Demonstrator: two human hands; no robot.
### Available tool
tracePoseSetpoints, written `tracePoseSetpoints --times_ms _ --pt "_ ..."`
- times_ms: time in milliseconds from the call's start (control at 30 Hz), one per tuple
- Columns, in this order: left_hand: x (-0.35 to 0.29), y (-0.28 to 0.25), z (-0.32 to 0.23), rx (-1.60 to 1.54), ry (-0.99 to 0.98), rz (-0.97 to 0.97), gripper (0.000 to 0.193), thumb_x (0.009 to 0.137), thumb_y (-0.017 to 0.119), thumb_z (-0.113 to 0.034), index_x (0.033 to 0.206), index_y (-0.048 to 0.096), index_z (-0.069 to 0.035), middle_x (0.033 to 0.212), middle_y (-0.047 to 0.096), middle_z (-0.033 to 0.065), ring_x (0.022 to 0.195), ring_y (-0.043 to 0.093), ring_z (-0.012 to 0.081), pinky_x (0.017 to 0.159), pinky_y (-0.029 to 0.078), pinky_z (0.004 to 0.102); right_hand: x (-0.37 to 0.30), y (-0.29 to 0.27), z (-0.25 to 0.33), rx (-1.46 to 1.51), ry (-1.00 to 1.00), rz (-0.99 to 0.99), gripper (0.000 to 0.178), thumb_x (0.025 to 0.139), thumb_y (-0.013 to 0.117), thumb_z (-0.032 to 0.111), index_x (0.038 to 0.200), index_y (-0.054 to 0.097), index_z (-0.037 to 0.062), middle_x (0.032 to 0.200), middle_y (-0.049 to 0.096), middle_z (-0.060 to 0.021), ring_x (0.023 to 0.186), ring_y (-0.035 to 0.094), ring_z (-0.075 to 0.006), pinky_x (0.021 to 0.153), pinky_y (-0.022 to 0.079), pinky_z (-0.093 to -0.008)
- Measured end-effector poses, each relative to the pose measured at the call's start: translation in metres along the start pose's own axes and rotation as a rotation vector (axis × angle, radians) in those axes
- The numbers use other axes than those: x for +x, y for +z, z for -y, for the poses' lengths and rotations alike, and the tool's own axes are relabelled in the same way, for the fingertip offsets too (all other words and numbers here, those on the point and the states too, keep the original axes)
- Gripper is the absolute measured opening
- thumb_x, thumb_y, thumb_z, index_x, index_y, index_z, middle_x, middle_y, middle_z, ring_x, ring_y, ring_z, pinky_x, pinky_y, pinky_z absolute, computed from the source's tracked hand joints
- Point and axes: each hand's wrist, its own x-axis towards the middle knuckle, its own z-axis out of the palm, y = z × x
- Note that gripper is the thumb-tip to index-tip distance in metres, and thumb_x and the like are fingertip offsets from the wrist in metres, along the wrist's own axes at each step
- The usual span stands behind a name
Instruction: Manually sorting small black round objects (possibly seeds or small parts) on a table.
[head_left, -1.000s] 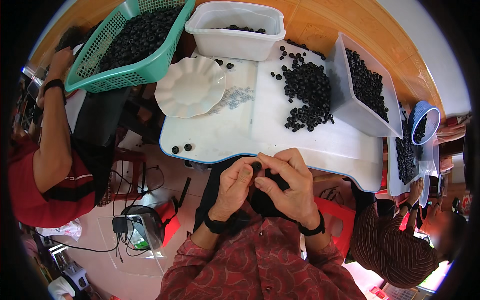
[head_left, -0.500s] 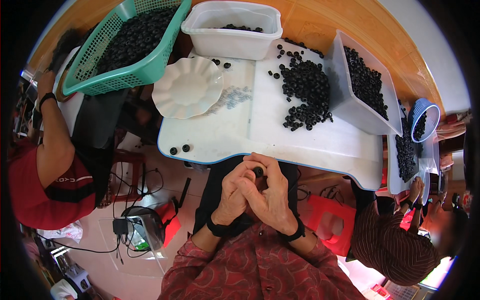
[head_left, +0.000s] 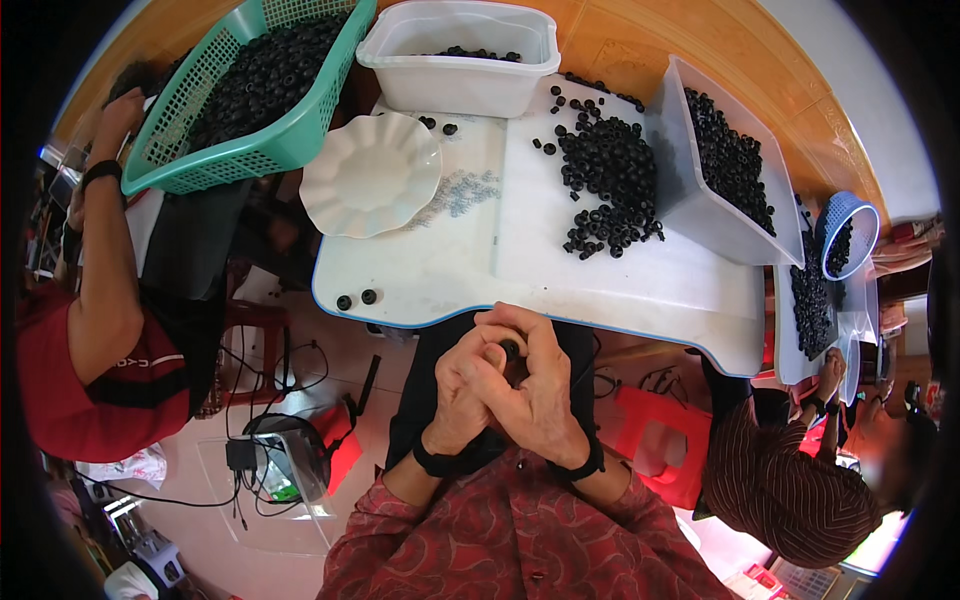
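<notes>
Black part, small, rounded, one — located just beyond the near edge of the white table, between left hand and right hand, both closed together on it. Handling, by judgement: light, stiff, perhaps slick, hardly fragile; best pinched by its rounded sides. Obscured: most of the part, behind the overlapping grip — which fingertips bear on it cannot be told; its far end and material are equally hard to make out
</notes>
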Motion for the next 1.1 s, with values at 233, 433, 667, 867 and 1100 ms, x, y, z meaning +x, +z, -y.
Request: tracePoseSetpoints --times_ms 233,433,667,867,1100 --pt "0.004 0.012 -0.008 0.014 0.059 -0.061 0.017 0.096 0.053 -0.012 0.095 0.063 0.002 0.083 0.053 -0.0026 0.069 0.042 0.0044 0.061 0.035 0.0214 0.000 0.000 -0.008 -0.027 -0.049 -0.004 0.037 0.087 0.067 0.013 0.117 0.054 -0.0037 0.101 0.069 -0.0163 0.087 0.066 -0.0190 0.079 0.052 -0.0307" --pt "0.003 0.003 -0.003 0.026 0.044 -0.009 0.022 0.100 0.050 -0.018 0.100 0.060 0.002 0.092 0.055 0.0002 0.075 0.044 0.0047 0.069 0.039 0.0210 0.000 0.002 -0.013 -0.004 -0.032 0.019 0.043 0.086 0.069 0.012 0.121 0.051 -0.0042 0.107 0.068 -0.0173 0.088 0.066 -0.0198 0.081 0.052 -0.0318" --pt "0.010 0.004 -0.018 -0.309 -0.081 0.063 0.041 0.103 0.048 -0.037 0.108 0.061 0.002 0.093 0.058 0.0008 0.076 0.047 0.0063 0.069 0.040 0.0215 -0.002 -0.004 -0.007 0.091 -0.080 0.031 0.061 0.086 0.073 0.014 0.136 0.043 -0.0040 0.122 0.059 -0.0208 0.109 0.062 -0.0292 0.092 0.049 -0.0354" --pt "0.011 -0.006 -0.006 -0.480 -0.077 0.158 0.043 0.104 0.044 -0.037 0.112 0.060 0.002 0.093 0.058 0.0026 0.072 0.048 0.0080 0.066 0.042 0.0233 -0.004 -0.014 -0.010 0.101 -0.110 0.044 0.048 0.089 0.067 0.006 0.133 0.050 -0.0034 0.123 0.058 -0.0188 0.107 0.060 -0.0257 0.092 0.047 -0.0339" --pt "0.013 -0.006 -0.003 -0.483 -0.092 0.129 0.041 0.105 0.045 -0.035 0.116 0.059 0.001 0.093 0.060 0.0050 0.070 0.049 0.0089 0.064 0.042 0.0235 0.003 -0.017 -0.013 0.087 -0.126 0.052 0.035 0.093 0.063 0.003 0.127 0.057 -0.0010 0.117 0.058 -0.0141 0.078 0.061 -0.0131 0.068 0.050 -0.0244"
